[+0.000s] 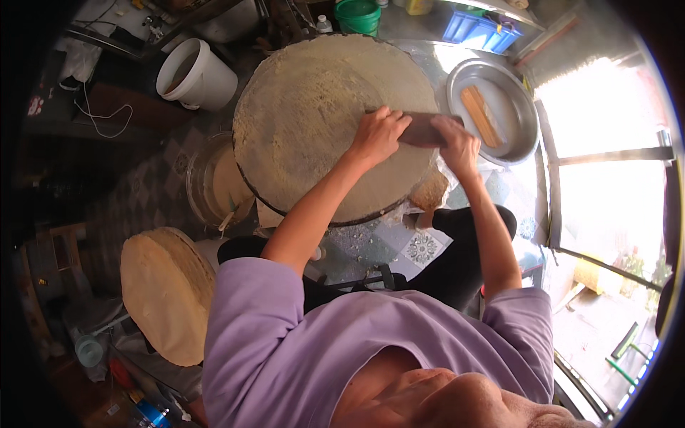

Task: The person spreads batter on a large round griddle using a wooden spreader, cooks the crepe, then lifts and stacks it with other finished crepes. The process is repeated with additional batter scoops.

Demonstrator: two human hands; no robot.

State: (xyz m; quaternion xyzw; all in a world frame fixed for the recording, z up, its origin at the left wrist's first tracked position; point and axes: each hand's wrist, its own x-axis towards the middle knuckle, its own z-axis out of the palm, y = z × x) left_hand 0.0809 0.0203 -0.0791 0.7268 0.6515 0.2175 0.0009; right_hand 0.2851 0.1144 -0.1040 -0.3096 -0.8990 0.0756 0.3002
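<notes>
A large round griddle point(321, 117) lies before me, coated with a thin layer of pale batter, rougher and more yellow toward its left side. Both my hands grip a dark flat scraper board point(425, 128) over the griddle's right part. My left hand point(379, 135) holds its left end, fingers curled over the top edge. At the other end, near the griddle's right rim, my right hand point(459, 144) has its fingers over the board. The board's lower edge seems to meet the batter, though the exact contact is hard to see.
Right of the griddle, a metal basin point(527, 136) holds a wooden board point(481, 116) in whitish liquid. A white bucket point(214, 77) stands at the upper left, above a batter tub point(195, 187). A stack of thin round pancakes point(160, 294) is at lower left. Behind the griddle sits a green bucket point(357, 18).
</notes>
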